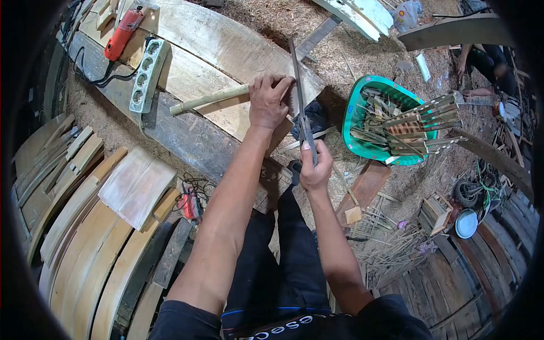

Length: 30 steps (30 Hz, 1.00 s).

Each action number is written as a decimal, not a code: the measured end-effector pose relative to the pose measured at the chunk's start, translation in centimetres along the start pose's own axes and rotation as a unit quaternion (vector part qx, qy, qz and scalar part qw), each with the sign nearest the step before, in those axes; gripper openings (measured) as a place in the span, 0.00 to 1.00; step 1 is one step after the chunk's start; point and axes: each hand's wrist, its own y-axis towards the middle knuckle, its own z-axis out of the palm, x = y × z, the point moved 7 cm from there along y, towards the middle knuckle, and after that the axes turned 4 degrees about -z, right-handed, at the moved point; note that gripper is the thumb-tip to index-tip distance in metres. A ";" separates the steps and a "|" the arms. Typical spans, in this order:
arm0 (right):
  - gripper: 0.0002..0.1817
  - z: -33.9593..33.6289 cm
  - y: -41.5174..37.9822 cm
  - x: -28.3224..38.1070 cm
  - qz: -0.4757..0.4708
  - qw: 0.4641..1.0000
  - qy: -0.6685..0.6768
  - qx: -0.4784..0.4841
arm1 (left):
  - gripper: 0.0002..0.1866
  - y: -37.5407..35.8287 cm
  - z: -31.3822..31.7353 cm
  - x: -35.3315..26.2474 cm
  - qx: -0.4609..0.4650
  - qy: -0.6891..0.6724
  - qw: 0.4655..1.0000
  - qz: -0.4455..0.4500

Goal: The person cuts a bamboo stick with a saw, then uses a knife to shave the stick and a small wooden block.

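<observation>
My left hand [269, 102] is wrapped round one end of a pale bamboo pole [209, 99], which lies across the wooden boards [198, 34] of the bench. My right hand [316, 167] grips the lower end of a long, narrow dark saw [298, 79]. Its blade points away from me and runs close beside the fingers of my left hand, at the pole's end by the bench edge. The pole's cut end is hidden by my left hand.
A red power tool [122, 37] and a power strip [148, 76] lie on the bench. Right of it stands a green basket [347, 127] of wood strips. Curved planks [93, 249] are stacked at lower left. Another person [493, 68] is at the upper right.
</observation>
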 end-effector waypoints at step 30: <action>0.13 -1.2 -2.3 -0.7 0.021 1.000 0.008 0.013 | 0.13 0.0 -0.3 0.2 -0.055 -0.056 0.997 -0.016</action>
